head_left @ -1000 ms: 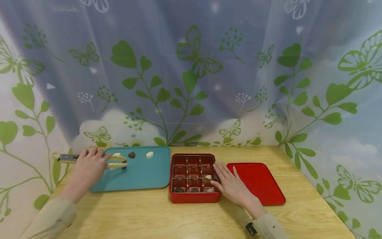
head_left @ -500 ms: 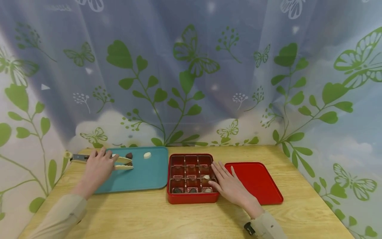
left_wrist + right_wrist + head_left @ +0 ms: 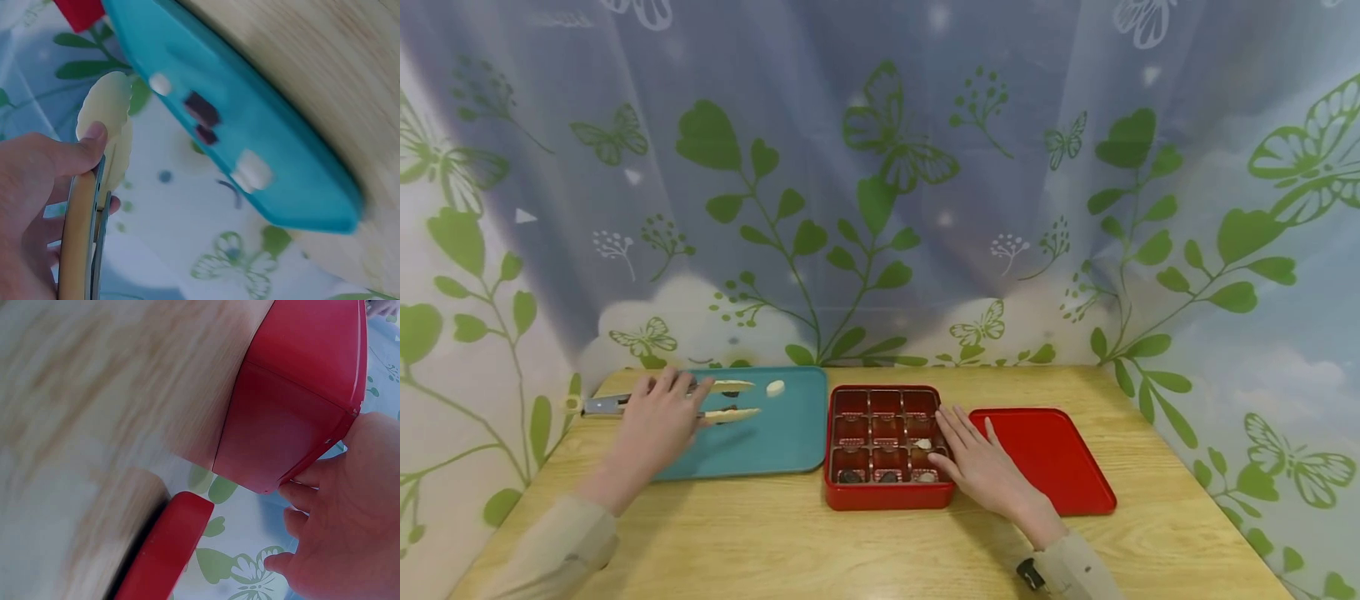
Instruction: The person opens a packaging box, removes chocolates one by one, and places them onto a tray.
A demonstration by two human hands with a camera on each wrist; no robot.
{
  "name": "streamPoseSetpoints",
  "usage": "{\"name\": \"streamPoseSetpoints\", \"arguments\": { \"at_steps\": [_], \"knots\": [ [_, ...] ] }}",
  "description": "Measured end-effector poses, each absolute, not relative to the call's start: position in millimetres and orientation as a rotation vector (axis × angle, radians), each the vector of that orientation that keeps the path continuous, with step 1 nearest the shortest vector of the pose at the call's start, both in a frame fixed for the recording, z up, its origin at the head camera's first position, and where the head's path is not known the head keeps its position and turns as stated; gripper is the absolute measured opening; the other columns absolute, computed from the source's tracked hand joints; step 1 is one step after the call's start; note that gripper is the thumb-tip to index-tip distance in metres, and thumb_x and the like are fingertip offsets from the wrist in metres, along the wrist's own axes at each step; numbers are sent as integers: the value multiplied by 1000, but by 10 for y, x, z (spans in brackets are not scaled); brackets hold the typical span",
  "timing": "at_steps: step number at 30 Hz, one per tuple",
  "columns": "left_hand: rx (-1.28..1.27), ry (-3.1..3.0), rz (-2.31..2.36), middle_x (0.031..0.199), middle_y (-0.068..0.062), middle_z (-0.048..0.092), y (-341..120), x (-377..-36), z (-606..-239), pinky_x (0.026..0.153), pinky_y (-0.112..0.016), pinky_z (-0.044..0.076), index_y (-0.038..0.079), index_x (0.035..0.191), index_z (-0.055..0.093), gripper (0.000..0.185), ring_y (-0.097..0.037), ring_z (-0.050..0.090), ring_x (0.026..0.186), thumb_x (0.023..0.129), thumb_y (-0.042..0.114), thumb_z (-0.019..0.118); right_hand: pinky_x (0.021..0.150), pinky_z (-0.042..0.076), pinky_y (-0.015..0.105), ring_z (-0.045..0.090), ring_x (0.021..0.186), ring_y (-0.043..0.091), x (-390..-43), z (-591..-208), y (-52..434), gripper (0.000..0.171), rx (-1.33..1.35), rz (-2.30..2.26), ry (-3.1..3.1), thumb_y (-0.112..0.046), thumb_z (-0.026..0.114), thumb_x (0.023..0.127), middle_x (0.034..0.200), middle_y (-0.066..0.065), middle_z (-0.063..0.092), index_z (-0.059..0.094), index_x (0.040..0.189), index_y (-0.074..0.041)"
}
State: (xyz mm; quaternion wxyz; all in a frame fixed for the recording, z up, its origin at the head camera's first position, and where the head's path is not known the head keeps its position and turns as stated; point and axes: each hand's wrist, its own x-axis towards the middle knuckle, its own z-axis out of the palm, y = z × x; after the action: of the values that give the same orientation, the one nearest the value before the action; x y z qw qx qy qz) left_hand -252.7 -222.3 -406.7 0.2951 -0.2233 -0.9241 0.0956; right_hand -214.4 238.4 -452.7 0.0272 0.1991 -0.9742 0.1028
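My left hand (image 3: pixel 662 421) grips food tongs (image 3: pixel 733 415) with cream scalloped tips, their arms spread over the teal tray (image 3: pixel 790 442). Two dark brown, chocolate-like pieces (image 3: pixel 201 109) lie close together on the tray and show between the tong arms in the head view. A white oval piece (image 3: pixel 776 388) lies to their right; more white (image 3: pixel 253 172) shows at the tray's other end in the left wrist view. Fingers extended, my right hand (image 3: pixel 988 471) rests against the right rim of the red box (image 3: pixel 891 498), which has a clear divided insert.
Dark pieces (image 3: pixel 850 477) sit in the box's front left and front middle compartments, white ones (image 3: pixel 923 444) in two right-hand compartments. The red lid (image 3: pixel 1056 458) lies right of the box, partly under my right forearm. A patterned curtain (image 3: pixel 880 208) closes off the back.
My left hand has moved right with the tongs, and the tong arms have spread apart. One dark piece now lies further right, beside the other. The right hand has stayed at the box.
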Motion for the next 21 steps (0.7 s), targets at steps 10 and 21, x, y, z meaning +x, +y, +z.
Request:
{"name": "streamPoseSetpoints", "arguments": {
  "at_steps": [10, 21],
  "knots": [
    [-718, -2330, 233, 111, -12, 65, -1609, -2504, -3858, 83, -49, 46, 12, 131, 69, 61, -34, 55, 106, 80, 41, 85, 120, 12, 67, 15, 155, 35, -2127, -4529, 2380, 73, 607, 336, -2994, -47, 45, 106, 168, 14, 16, 23, 161, -4],
    [-816, -2275, 240, 114, -7, 65, -915, -2599, -3759, 83, -43, 45, 21, 134, 68, 56, -29, 54, 105, 84, 46, 79, 120, 10, 67, 15, 155, 36, -2127, -4534, 2378, 74, 616, 348, -2988, -48, 45, 106, 168, 15, 16, 24, 161, -3]
  ]
}}
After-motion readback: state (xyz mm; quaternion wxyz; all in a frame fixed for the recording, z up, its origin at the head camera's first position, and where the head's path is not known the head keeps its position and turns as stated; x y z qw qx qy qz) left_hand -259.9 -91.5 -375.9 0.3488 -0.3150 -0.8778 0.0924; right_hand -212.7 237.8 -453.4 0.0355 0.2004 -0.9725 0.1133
